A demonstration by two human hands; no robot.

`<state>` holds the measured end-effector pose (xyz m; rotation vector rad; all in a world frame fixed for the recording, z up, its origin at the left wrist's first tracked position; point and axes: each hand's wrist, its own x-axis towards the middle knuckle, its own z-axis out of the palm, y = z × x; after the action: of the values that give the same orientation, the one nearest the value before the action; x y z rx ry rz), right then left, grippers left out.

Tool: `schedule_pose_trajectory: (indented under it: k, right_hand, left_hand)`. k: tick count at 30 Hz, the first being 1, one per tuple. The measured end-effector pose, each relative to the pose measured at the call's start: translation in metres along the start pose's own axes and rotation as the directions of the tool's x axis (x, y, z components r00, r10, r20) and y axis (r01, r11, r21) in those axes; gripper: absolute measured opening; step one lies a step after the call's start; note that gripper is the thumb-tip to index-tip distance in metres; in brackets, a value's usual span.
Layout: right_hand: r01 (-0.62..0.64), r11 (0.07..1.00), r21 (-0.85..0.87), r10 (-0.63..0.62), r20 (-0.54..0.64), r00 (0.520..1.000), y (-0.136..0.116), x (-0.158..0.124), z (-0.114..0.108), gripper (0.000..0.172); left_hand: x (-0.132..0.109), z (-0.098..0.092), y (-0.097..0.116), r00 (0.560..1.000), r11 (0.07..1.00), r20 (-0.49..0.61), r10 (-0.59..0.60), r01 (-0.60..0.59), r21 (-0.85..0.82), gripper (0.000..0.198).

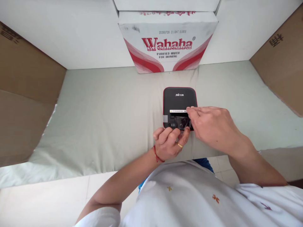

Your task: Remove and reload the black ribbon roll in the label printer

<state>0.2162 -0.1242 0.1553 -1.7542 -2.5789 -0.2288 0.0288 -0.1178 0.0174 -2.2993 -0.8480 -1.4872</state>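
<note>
A black, rounded device with a red edge (180, 100) lies flat on the cloth; it looks like a small label printer. A white warning strip (176, 111) runs across it above a dark slot. Below the strip is a crumpled piece of clear plastic film (182, 122). My left hand (169, 142) is at the device's near edge, its thumb and finger pinching the film. My right hand (210, 124) covers the device's right near corner, fingertips closed by the strip's right end; what lies between them is hidden. Grey tape (165, 119) sits on the device's left edge.
A pale green cloth (104, 119) covers the table. A white and red water carton (168, 44) stands behind the device against a white wall (59, 34). Brown cardboard boxes stand at the left (26, 91) and right (281, 60). Tiled floor (59, 198) shows below the table edge.
</note>
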Motion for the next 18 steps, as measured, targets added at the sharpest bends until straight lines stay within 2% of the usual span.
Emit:
schedule_pose_trajectory:
  k: [3,7,10,13,15,16,18]
  right_hand:
    - [-0.001,1.000,-0.003,0.001,-0.009,1.000,-0.001,0.000,0.003,0.030]
    - [-0.059,0.997,0.040,0.062,-0.082,0.995,0.004,-0.005,0.018,0.032]
    - [-0.087,0.975,0.204,0.133,-0.226,0.965,0.007,-0.015,0.036,0.036]
    - [0.024,0.929,0.368,0.134,-0.397,0.908,-0.002,-0.028,0.052,0.038]
    - [0.162,0.895,0.416,0.059,-0.471,0.880,-0.013,-0.036,0.058,0.041]
    - [0.221,0.876,0.428,0.018,-0.489,0.872,-0.018,-0.040,0.060,0.042]
    - [0.288,0.848,0.446,-0.029,-0.502,0.864,-0.025,-0.044,0.063,0.045]
  left_hand:
    - [0.000,0.001,0.000,1.000,1.000,-0.003,-0.001,0.001,-0.019,0.055]
    - [-0.003,0.003,-0.001,1.000,0.999,-0.010,-0.011,0.011,-0.041,0.050]
    - [-0.007,0.003,-0.006,1.000,0.998,0.010,-0.019,0.019,-0.055,0.042]
    - [-0.010,-0.001,-0.018,0.998,0.994,0.030,-0.061,0.064,-0.094,0.035]
    - [-0.008,-0.004,-0.030,0.979,0.967,0.040,-0.202,0.206,-0.147,0.035]
    - [-0.006,-0.005,-0.037,0.948,0.931,0.055,-0.312,0.317,-0.183,0.036]
    - [-0.002,-0.005,-0.051,0.836,0.788,0.123,-0.534,0.545,-0.287,0.041]
